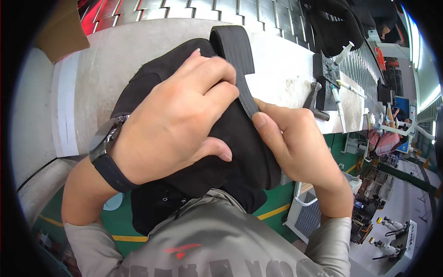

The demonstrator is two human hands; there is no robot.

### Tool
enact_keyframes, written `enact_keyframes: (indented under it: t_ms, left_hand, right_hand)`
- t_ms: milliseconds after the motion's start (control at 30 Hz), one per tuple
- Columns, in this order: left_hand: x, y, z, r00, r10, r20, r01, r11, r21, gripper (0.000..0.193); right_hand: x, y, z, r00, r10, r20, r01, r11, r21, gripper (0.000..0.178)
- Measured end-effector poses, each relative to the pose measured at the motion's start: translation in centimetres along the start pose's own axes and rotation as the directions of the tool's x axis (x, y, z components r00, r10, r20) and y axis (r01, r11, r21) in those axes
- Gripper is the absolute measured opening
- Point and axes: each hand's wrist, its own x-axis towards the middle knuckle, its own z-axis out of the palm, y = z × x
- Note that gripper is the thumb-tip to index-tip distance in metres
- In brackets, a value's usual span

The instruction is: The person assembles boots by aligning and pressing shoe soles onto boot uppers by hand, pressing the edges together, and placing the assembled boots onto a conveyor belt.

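Observation:
A black suede-looking boot [249, 152] lies across my lap and the table's near edge, its sole side toward the right. Its ridged block heel [233, 44] points to the far side. My left hand [170, 115], with a dark watch on the wrist, lies over the upper. Its fingers are bent against the boot beside the sole edge, and the thumb rests lower on the upper. My right hand [295, 138] pinches the sole edge just nearer than the heel, thumb on top. Its other fingers are partly hidden behind the sole.
On the pale worktable [279, 60], a hammer [312, 101] lies to the right beside a dark block [326, 69] and several syringes [339, 101]. A slatted metal conveyor [194, 11] runs along the far side. Cardboard [62, 32] stands far left. Another black item [334, 27] sits far right.

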Motion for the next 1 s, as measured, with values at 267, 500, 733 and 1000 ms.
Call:
enact_keyframes:
  t_ms: [267, 500, 733, 1000]
  left_hand:
    - [0.8, -3.9, -3.9, 0.991, -0.018, -0.136, 0.05, 0.971, 0.236, 0.077]
    - [1.6, -7.2, -4.6, 0.842, -0.404, 0.357, 0.519, 0.787, -0.334, 0.082]
    - [7.6, 4.9, -10.4, 0.979, 0.196, 0.057, -0.196, 0.821, 0.536, 0.093]
    - [12.7, 13.7, -6.4, 0.958, -0.244, 0.151, 0.085, 0.744, 0.663, 0.077]
  right_hand:
    - [0.3, -1.3, -0.9, 0.999, 0.015, 0.039, -0.009, 0.989, -0.145, 0.05]
    - [-6.4, 3.7, 4.8, 0.967, -0.185, -0.176, 0.207, 0.971, 0.119, 0.099]
    - [-2.8, 7.7, 3.0, 0.747, -0.456, -0.484, 0.553, 0.83, 0.071, 0.084]
    - [6.3, 2.4, -8.0, 0.856, -0.241, -0.456, 0.486, 0.079, 0.87, 0.076]
